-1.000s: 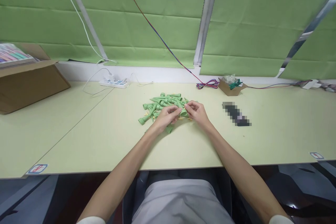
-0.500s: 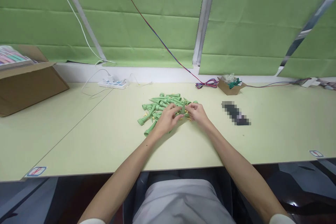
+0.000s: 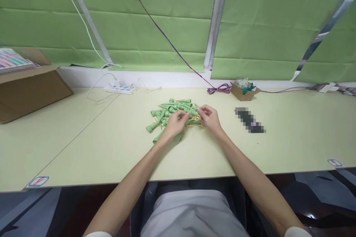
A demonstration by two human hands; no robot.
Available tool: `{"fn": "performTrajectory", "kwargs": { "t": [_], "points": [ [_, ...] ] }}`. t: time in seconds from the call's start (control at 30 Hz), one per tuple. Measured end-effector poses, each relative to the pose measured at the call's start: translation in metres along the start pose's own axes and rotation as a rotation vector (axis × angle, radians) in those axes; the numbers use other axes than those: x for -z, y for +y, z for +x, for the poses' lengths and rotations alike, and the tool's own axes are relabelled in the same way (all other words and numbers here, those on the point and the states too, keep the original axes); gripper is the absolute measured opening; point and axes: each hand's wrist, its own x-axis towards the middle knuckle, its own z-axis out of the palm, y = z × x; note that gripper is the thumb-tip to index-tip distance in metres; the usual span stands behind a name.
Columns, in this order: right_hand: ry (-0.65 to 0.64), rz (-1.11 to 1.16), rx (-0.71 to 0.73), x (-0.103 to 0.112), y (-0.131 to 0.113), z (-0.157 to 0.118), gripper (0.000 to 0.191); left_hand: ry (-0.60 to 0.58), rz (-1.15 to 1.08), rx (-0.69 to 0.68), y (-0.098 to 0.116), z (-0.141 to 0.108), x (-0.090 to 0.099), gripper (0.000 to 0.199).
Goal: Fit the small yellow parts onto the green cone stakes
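Note:
Between my hands a green plastic cone-shaped spike (image 3: 194,113) lies nearly level, its wide end by the left fingers and its tip toward the right. My left hand (image 3: 175,123) is closed on the spike's wide end. My right hand (image 3: 209,117) is closed in a pinch at the tip; whether a small piece is in those fingers is hidden. Around and under the hands lies a pile of similar green spikes (image 3: 158,121), some with round caps. Small yellow pieces (image 3: 190,126) are scattered at the pile's right side.
A cardboard box (image 3: 33,92) stands at the left, a power strip (image 3: 121,89) at the back. Coiled red-blue wire (image 3: 219,88) and a small carton (image 3: 241,94) with plastic wrap sit back right. A blurred dark object (image 3: 249,120) lies right of my hands.
The green spike has tipped from upright to nearly level. My left hand has shifted slightly left, and my right hand has turned a little.

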Motion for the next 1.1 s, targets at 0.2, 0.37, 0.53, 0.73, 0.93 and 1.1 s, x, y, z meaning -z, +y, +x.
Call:
{"fn": "performTrajectory", "kwargs": {
  "t": [0.2, 0.37, 0.53, 0.73, 0.93, 1.1],
  "points": [
    [-0.069, -0.067, 0.052, -0.001, -0.002, -0.004, 0.044, -0.304, -0.428, 0.282, 0.012, -0.005, 0.003, 0.047],
    [-0.127, -0.031, 0.023, -0.002, -0.002, -0.005, 0.047, -0.276, -0.491, 0.25, 0.014, -0.005, 0.004, 0.043],
    [-0.132, -0.034, 0.006, -0.002, -0.003, -0.004, 0.05, -0.259, -0.365, 0.165, 0.01, -0.005, 0.004, 0.047],
    [-0.144, 0.063, -0.108, -0.001, -0.007, -0.004, 0.052, -0.146, 0.107, -0.152, 0.002, -0.004, 0.003, 0.034],
    [-0.129, 0.16, -0.207, 0.001, -0.006, -0.002, 0.052, -0.078, 0.443, -0.44, -0.004, -0.003, 0.002, 0.028],
    [-0.114, 0.179, -0.219, -0.001, -0.008, -0.003, 0.049, -0.081, 0.561, -0.58, -0.008, -0.005, 0.003, 0.031]
  ]
}}
